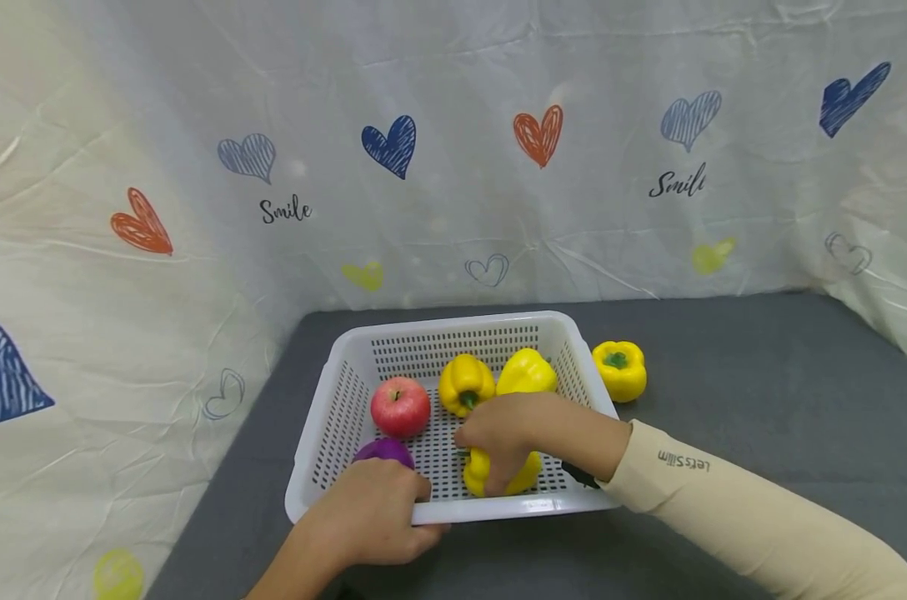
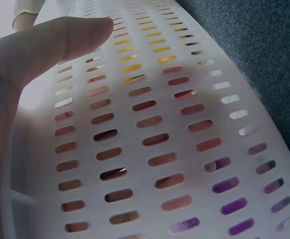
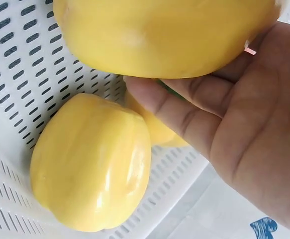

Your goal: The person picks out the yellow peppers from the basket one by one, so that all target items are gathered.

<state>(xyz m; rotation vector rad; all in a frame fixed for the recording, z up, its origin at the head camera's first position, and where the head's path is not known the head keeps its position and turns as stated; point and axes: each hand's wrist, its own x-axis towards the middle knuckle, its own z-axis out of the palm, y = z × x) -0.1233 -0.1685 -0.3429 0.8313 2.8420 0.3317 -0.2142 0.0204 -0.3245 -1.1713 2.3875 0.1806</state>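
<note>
A white slotted plastic basket (image 1: 433, 327) stands on the dark grey table. My left hand (image 1: 374, 510) grips its near rim, the thumb (image 2: 80, 37) lying along the slotted wall in the left wrist view. Beside that hand, a rounded purple thing (image 1: 386, 451) is mostly hidden inside. My right hand (image 1: 508, 432) reaches into the basket and holds a yellow bell pepper (image 1: 527, 475), its fingers (image 3: 184, 117) curled under the pepper in the right wrist view. Two more yellow bell peppers (image 1: 465, 380) (image 1: 527, 372) lie just beyond, and a red apple (image 1: 400, 407) sits to their left.
Outside the basket, another yellow bell pepper (image 1: 620, 372) stands close to its right wall. The grey tabletop (image 1: 746, 383) extends to the right. A white curtain (image 1: 453, 208) printed with hearts hangs along the back and left.
</note>
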